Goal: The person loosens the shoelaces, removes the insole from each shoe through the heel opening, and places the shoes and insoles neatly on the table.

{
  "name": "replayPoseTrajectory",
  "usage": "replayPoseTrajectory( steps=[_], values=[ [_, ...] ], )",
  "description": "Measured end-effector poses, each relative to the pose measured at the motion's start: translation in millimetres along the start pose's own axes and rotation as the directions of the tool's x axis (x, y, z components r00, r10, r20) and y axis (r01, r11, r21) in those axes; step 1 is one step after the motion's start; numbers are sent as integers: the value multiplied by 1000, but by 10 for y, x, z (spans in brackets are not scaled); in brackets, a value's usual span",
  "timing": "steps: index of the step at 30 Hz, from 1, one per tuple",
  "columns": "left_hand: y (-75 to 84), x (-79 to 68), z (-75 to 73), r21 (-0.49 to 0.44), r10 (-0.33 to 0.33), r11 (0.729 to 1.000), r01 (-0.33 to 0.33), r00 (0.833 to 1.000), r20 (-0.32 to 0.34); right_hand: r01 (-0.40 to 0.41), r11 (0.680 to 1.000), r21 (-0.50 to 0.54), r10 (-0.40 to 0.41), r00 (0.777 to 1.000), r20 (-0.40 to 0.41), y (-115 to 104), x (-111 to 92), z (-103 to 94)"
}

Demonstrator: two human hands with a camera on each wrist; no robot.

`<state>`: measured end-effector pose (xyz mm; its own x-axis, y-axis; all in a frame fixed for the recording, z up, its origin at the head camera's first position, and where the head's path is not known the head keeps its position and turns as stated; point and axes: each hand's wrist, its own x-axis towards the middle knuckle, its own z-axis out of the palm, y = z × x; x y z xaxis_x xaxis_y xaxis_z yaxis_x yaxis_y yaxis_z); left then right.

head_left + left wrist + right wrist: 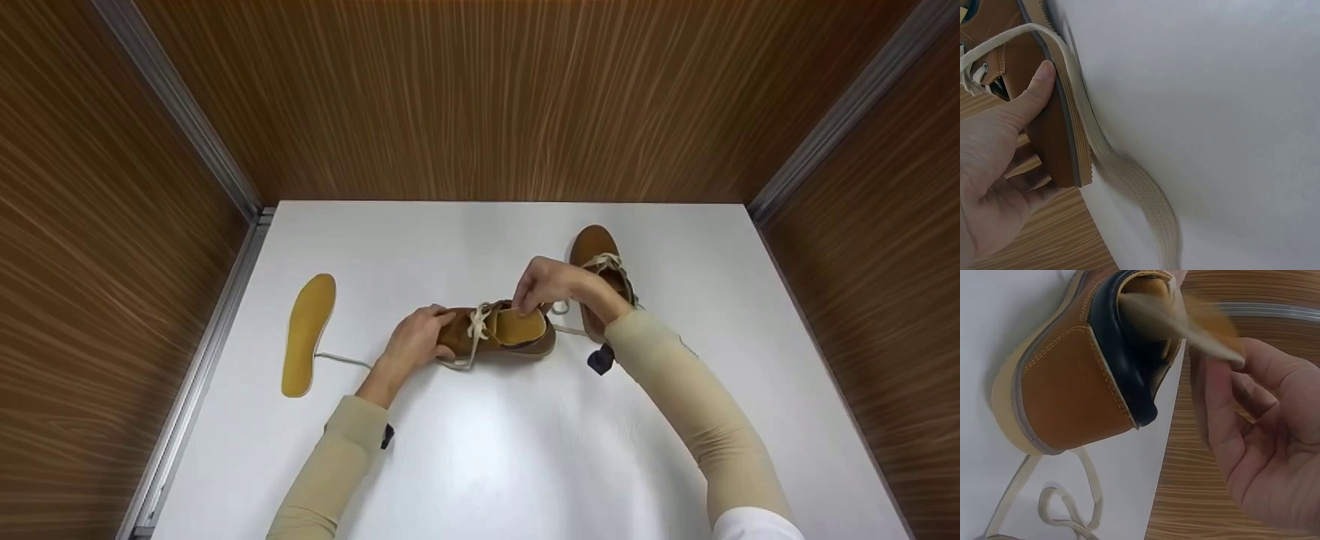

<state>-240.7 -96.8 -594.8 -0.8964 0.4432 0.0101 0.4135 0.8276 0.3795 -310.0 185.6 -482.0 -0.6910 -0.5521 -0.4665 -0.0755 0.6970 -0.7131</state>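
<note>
A brown leather lace-up shoe (457,334) lies near the middle of the white table, its toe to the left. My left hand (411,343) grips it around the toe; in the left wrist view the thumb (1039,84) presses on the upper while the other fingers reach behind the toe. At the shoe's opening, my right hand (556,283) pinches one end of a yellow insole (520,328). The right wrist view shows that insole (1185,329) slanting into the shoe past the dark padded collar (1123,365). A cream shoelace (1151,202) trails from the shoe over the table.
A second insole (308,337) lies on the table (480,465) at the left. Behind my right wrist stands the other brown shoe (594,244), toe pointing away and partly covered by the arm. Wood-patterned panels (480,105) close off the back and both sides.
</note>
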Motion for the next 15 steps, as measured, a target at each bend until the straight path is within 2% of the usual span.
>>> replayPoseTrajectory(
  steps=[8,15],
  values=[
    [-8,-3,-45,5,-10,1000,10,1000,-1,-43,999,6,43,999,7,22,-118,-190],
    [-16,11,-30,6,-7,1000,7,1000,-8,-54,998,20,53,998,18,98,-161,-234]
  ],
)
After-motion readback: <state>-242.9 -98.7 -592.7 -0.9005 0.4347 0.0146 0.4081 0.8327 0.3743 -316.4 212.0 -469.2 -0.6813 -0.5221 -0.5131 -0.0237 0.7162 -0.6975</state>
